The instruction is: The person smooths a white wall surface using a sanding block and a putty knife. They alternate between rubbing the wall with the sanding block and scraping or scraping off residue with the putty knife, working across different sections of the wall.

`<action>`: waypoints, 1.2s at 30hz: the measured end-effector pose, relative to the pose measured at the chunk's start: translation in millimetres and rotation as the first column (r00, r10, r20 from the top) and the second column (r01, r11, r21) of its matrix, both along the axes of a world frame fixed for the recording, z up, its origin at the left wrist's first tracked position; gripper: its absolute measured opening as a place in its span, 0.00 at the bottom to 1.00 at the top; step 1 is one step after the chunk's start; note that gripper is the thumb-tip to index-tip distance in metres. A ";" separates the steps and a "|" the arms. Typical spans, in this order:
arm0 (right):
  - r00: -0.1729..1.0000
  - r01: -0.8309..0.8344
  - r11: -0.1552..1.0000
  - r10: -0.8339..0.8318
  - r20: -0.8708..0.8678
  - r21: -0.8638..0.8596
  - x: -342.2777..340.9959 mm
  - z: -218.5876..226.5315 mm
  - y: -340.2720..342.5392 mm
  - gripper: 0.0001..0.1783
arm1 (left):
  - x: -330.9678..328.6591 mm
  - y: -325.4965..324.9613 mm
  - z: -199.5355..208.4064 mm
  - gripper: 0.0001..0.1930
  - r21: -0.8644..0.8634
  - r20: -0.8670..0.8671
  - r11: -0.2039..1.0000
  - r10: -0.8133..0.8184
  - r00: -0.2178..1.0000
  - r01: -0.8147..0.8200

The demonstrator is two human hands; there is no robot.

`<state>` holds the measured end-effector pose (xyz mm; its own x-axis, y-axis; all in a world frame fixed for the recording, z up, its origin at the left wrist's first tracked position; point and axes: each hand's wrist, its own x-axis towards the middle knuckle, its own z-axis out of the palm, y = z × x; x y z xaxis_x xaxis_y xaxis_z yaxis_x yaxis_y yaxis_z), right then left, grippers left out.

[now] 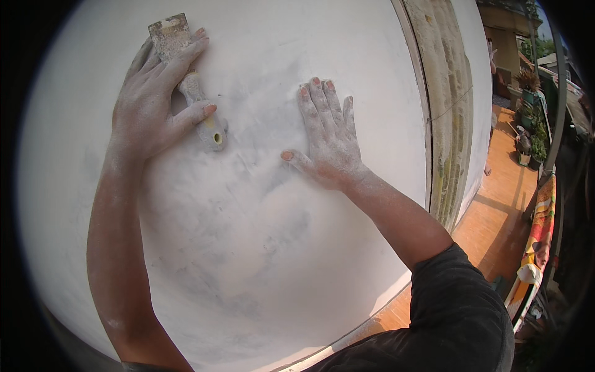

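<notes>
A white, powdery wall (260,229) with grey smudges fills most of the head view. High on its left side, my left hand (144,105) grips a putty knife (170,38) against the surface. The blade is spotted with dried filler and points up past my fingers, while its dusty handle, with a yellowish hole at the end, slants down under my thumb. My right hand (332,139) lies flat on the wall further right, fingers extended and thumb out to the side. Whether anything thin is under that palm is hidden. White dust coats both hands.
A weathered, grooved vertical frame (447,111) borders the wall on the right. Beyond it run an orange tiled floor (496,217), potted plants (528,118) and a colourful cloth (540,229) hung along a railing. Part of another person's foot (488,170) shows past the wall.
</notes>
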<state>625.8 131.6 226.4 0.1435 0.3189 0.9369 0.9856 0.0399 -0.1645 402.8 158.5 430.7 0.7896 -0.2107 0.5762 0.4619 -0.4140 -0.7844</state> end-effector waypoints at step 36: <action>0.997 0.042 0.998 -0.045 0.066 0.050 46.3 8.7 27.5 0.57 | 19.1 4.0 -20.9 0.47 -0.051 0.096 0.998 -0.026 0.995 0.031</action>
<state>672.0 159.0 235.1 0.0927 0.2677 0.9590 0.9953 0.0028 -0.0970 422.0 162.5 409.8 0.7247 -0.2005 0.6592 0.5206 -0.4673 -0.7145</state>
